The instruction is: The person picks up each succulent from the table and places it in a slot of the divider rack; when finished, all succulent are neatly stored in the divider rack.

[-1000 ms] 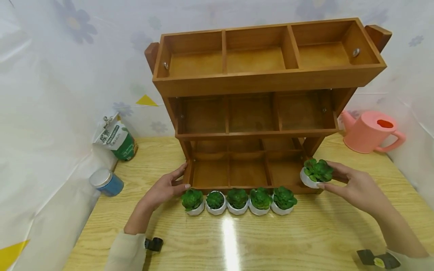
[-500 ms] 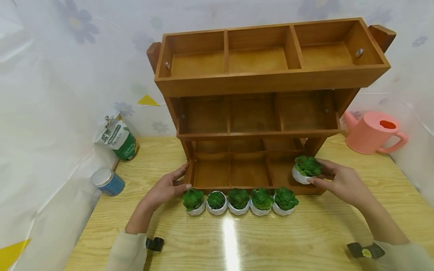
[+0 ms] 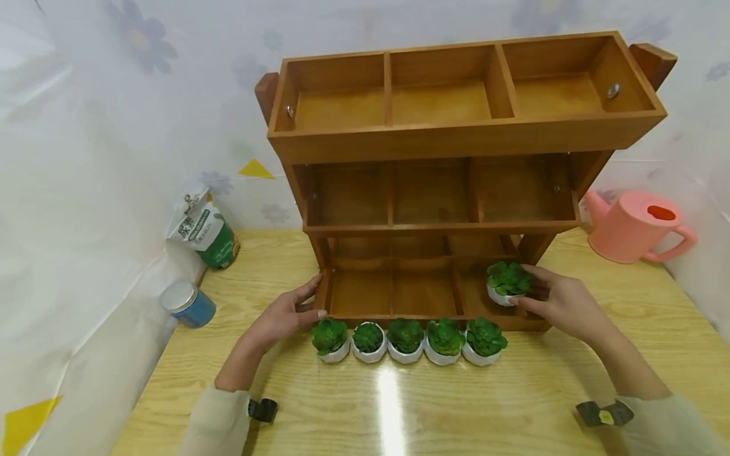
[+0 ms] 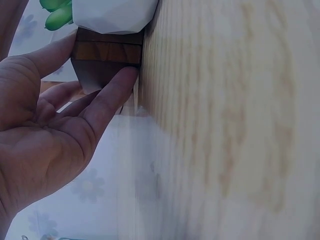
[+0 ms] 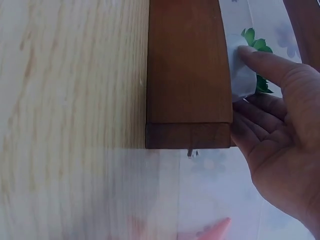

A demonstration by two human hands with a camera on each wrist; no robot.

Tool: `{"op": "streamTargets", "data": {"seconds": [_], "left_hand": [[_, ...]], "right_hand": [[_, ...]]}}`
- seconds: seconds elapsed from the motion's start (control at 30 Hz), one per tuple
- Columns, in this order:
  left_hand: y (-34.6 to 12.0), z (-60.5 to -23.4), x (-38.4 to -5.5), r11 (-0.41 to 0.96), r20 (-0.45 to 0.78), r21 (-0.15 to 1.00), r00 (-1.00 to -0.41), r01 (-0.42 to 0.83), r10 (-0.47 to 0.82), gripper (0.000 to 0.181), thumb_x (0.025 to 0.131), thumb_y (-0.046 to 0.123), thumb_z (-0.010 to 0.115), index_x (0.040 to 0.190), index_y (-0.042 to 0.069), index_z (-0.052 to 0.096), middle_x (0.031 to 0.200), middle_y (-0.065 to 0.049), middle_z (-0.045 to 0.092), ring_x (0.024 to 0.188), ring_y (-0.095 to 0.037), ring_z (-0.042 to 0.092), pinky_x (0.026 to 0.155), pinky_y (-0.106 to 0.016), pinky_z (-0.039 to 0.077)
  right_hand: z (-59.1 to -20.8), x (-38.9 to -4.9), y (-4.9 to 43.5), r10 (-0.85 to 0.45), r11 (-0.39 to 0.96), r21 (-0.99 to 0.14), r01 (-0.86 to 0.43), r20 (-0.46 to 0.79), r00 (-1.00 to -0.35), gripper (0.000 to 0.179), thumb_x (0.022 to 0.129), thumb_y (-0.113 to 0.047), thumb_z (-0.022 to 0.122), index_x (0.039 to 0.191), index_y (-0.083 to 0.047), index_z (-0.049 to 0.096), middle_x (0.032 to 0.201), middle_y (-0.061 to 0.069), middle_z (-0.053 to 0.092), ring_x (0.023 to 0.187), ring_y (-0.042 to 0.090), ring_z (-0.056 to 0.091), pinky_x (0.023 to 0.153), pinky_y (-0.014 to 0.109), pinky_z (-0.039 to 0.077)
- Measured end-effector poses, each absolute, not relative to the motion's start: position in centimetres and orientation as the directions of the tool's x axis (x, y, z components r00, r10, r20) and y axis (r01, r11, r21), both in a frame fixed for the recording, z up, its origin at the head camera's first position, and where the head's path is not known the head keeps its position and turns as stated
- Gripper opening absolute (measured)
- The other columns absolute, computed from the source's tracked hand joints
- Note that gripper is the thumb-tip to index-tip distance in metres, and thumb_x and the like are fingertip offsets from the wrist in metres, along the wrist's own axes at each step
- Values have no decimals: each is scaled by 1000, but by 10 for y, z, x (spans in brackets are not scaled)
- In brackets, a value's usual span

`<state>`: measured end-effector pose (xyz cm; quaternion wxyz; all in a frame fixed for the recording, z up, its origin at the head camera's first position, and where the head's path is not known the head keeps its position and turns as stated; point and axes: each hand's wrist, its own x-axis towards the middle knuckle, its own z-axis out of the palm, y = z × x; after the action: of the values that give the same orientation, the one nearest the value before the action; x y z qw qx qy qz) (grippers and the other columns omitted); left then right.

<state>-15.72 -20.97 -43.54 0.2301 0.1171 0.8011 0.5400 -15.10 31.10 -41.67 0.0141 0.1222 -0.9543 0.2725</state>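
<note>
A three-tier brown wooden plant shelf (image 3: 467,138), each tier split into compartments, stands on the table. My right hand (image 3: 561,307) pinches a green succulent in a white pot (image 3: 506,284) between thumb and fingers. That pot is within the bottom tier's right compartment, tilted a little. In the right wrist view, the pot (image 5: 240,75) shows partly above the tier's front board (image 5: 190,65). At the other end, my left hand (image 3: 285,316) grips the bottom tier's left corner (image 4: 107,52), thumb and fingers on different faces of it.
Several potted succulents (image 3: 405,339) stand in a row along the shelf's front. A pink watering can (image 3: 633,228) is at the right. On the left are a green and white bag (image 3: 208,234) with a clip and a blue jar (image 3: 191,307) with a silvery lid.
My right hand has carried the potted succulent leftward, from the shelf's right end into the bottom right compartment. The left hand has kept its grip on the corner. The head view has shifted slightly.
</note>
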Motion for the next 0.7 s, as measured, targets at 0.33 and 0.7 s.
{"op": "streamTargets", "data": {"seconds": [0.33, 0.7], "left_hand": [[-209, -432, -157, 379, -244, 923, -857, -63, 453, 78, 104, 19, 60, 165, 20, 12, 171, -14, 7, 151, -45, 27, 111, -48, 48], [-208, -434, -159, 369, -248, 927, -853, -70, 460, 79, 104, 18, 60, 165, 22, 10, 172, -8, 8, 150, -40, 31, 111, -47, 47]], "right_hand": [[-417, -156, 301, -272, 840, -462, -284, 94, -958, 67, 90, -34, 79, 140, 5, 56, 114, 28, 72, 101, 41, 72, 81, 56, 58], [-420, -162, 290, -332, 866, -373, -332, 67, -941, 60, 91, -21, 77, 138, 9, 55, 111, 26, 72, 78, 23, 65, 71, 47, 56]]}}
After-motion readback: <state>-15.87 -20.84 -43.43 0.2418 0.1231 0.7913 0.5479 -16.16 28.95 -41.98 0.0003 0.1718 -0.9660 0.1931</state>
